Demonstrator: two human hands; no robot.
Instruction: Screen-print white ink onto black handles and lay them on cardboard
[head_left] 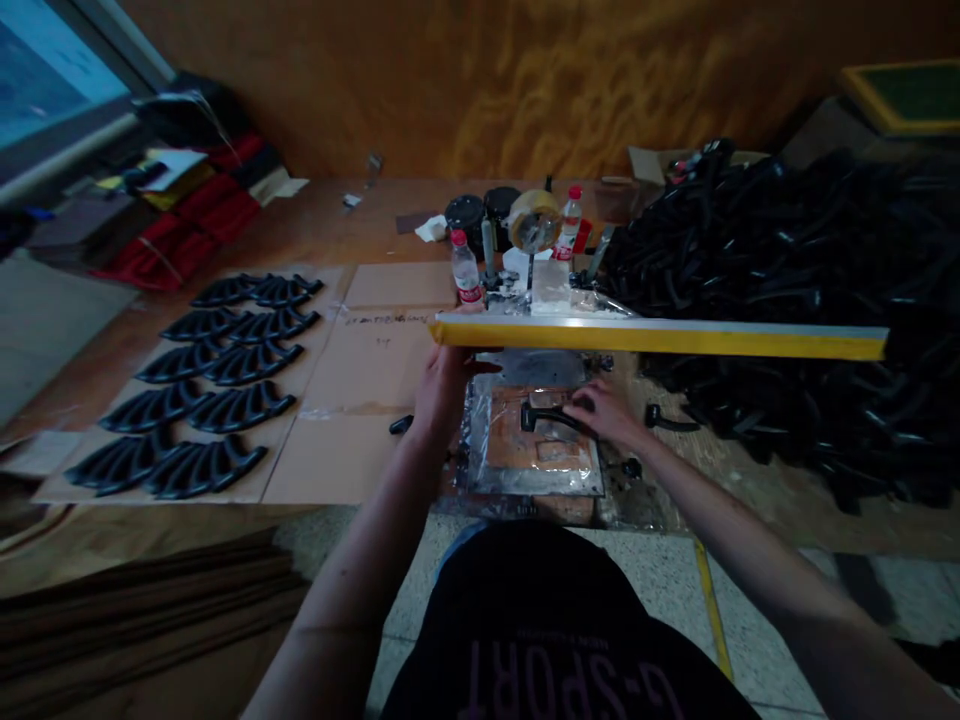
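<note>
My right hand (602,412) is pinched on the thin end of a glossy black curved pipe-shaped piece (550,413). Its thick end points left, over a film-covered plate (482,462) with a brown middle. At the plate's upper left is my left hand (444,385), fingers apart and pointing right, with nothing visible in them. A long yellow and white bar (660,338) crosses the view and covers part of that hand. To the right of the plate lies another black curved piece (670,420), and a small black piece (401,425) rests left of my left forearm.
Rows of black curved pieces (229,410) are laid out on cardboard (341,385) at left. A large heap of them (795,290) fills the right side. Bottles (466,270), a tape roll (534,220) and dark tubs (465,213) stand behind. Red bundles (180,230) sit back left.
</note>
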